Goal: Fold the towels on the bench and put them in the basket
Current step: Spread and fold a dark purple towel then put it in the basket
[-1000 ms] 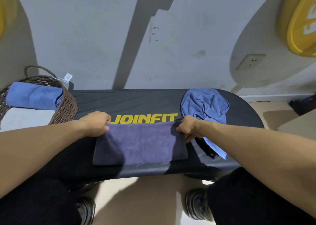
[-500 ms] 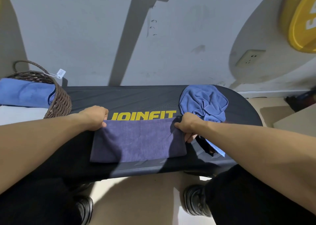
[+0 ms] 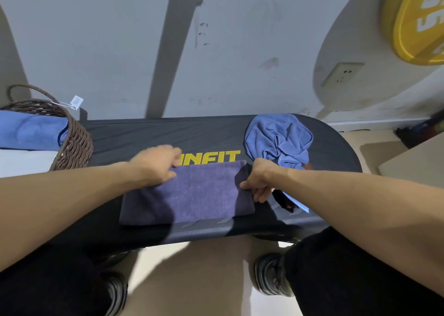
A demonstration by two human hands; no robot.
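A purple towel (image 3: 204, 193) lies folded flat on the black bench (image 3: 149, 135), near its front edge. My left hand (image 3: 156, 164) rests on the towel's far left part, fingers curled at its far edge. My right hand (image 3: 260, 180) pinches the towel's right edge. A crumpled blue towel (image 3: 278, 139) sits on the bench just beyond my right hand. At the far left stands a brown wicker basket (image 3: 74, 142) with a folded blue towel (image 3: 31, 133) inside it.
A grey wall with a socket (image 3: 342, 74) rises right behind the bench. A yellow weight plate (image 3: 418, 22) hangs at the top right. My knees and black shoes (image 3: 271, 275) are below the bench's front edge. A paper tag (image 3: 77, 102) hangs off the basket handle.
My left hand has slid right along the towel's far edge, toward the middle. My right hand has shifted to grip the towel's right edge. The towel stays flat.
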